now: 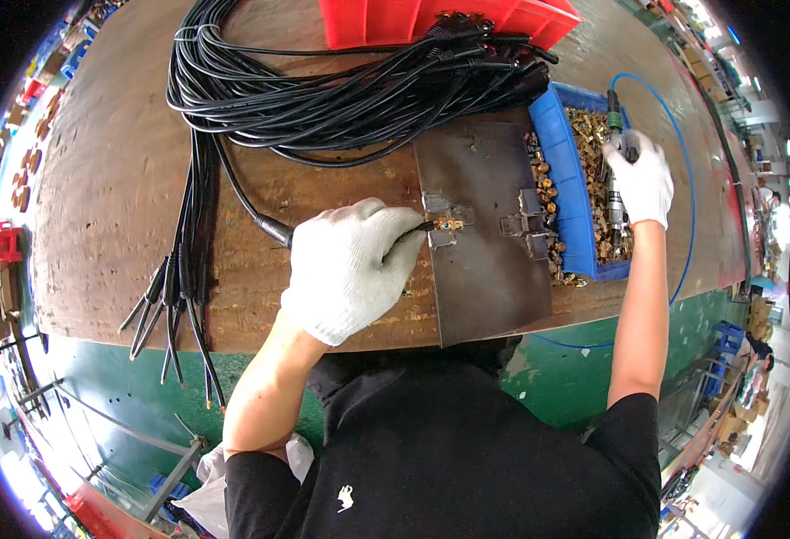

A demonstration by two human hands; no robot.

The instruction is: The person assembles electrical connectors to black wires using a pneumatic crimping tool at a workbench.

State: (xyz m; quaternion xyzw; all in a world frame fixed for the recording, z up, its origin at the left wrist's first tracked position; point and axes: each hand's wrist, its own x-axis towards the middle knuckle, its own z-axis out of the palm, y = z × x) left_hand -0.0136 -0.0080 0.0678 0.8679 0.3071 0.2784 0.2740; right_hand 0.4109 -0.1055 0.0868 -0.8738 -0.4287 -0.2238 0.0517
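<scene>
Black cable [275,231] gripped through left hand [352,262], tip [426,226] protruding rightward, tool [615,208] grasped in right hand [640,178]

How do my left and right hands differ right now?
Your left hand grips a black cable, while your right hand holds a slim tool with a blue hose. The left hand is at the left edge of the dark metal plate; the right hand is at the blue bin of brass-coloured fittings. Both are white-gloved.
</scene>
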